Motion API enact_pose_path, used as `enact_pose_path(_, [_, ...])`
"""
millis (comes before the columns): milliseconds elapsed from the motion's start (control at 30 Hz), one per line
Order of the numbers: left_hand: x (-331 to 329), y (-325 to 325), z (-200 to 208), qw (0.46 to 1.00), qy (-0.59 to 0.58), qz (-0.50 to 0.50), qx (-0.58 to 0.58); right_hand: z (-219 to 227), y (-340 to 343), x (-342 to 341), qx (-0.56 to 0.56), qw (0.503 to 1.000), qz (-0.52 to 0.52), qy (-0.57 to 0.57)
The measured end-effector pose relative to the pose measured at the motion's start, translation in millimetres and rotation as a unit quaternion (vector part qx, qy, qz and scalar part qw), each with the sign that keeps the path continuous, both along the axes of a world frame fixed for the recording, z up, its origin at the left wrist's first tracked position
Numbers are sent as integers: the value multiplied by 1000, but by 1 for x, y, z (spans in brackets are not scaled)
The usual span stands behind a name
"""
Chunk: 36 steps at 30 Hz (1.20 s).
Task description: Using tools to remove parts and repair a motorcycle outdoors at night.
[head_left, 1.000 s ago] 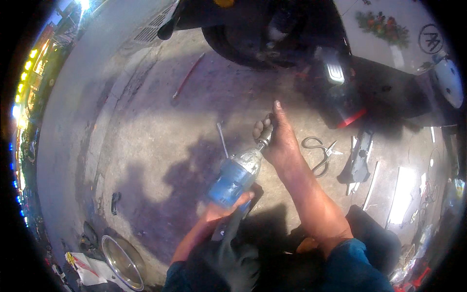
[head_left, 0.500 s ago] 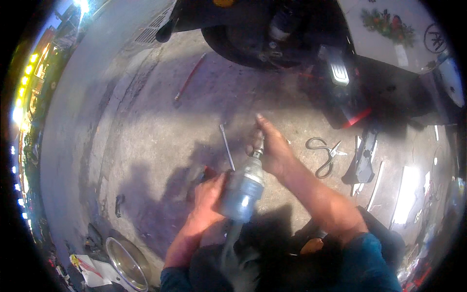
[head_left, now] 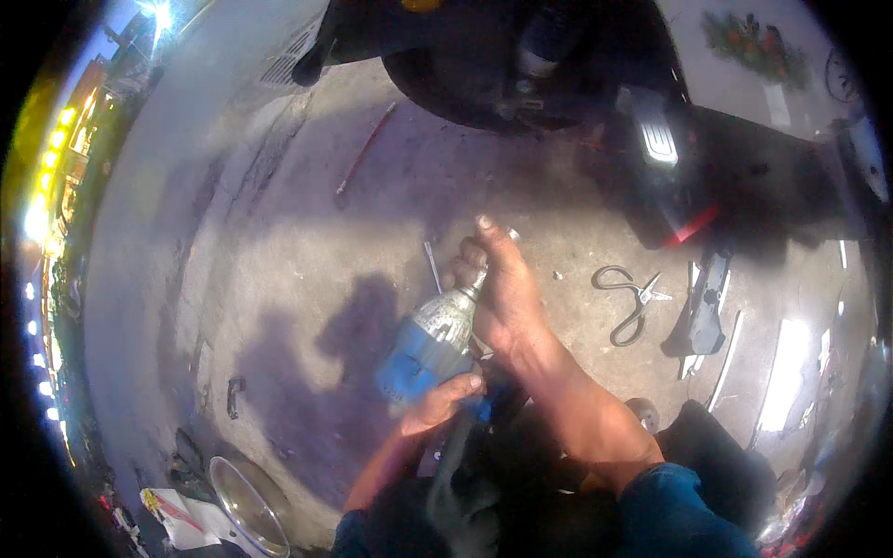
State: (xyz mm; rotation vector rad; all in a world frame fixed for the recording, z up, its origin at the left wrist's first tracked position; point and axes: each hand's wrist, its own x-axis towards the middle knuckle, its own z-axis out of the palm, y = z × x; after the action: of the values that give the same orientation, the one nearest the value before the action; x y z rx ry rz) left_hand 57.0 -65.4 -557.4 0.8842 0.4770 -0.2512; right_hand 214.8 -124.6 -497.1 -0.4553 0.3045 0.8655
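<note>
A blue power tool with a silver metal nose (head_left: 419, 349), which looks like an impact wrench, is held over the ground in front of me. My left hand (head_left: 445, 402) is closed on the blue body near its lower end, thumb on top. Around the narrow tip my right hand (head_left: 502, 288) is curled, its thumb stretched out past the nose; whatever piece sits at the tip is mostly hidden by the fingers. Just beyond the tool lies a thin metal rod (head_left: 431, 260), partly covered by the nose and my right hand.
Right of my hands lie black-handled scissors (head_left: 637, 299) and a dark grey plastic part (head_left: 709, 312) beside white strips. A red-handled long tool (head_left: 363, 153) is farther off. Ahead stands a vehicle with a dark wheel (head_left: 437, 98) and a red-and-white light (head_left: 662, 147). A metal bowl (head_left: 223, 479) rests lower left.
The tool has rolled and tilted, its body swinging left. My left hand has shifted right and lower along it. The red piece beside the left hand is out of sight.
</note>
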Motion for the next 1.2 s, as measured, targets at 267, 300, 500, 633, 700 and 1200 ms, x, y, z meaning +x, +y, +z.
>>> enact_pose_path(267, [0,-9,3,998,4,-7,-61,-11,-2,0,19,1000,-19,0])
enact_pose_path(300, [0,-15,20,996,59,69,-8,-5,3,0,27,1000,-14,2])
enact_pose_path(500, [4,-34,28,960,21,205,190,0,0,9,23,1000,-20,-2])
enact_pose_path(633, [11,-36,29,914,-8,233,333,1,4,14,17,1000,-8,24])
enact_pose_path(700, [29,-36,55,940,32,182,285,7,1,24,-13,999,-3,37])
enact_pose_path(1200, [134,15,6,798,-227,95,550,6,20,115,-96,990,69,-73])
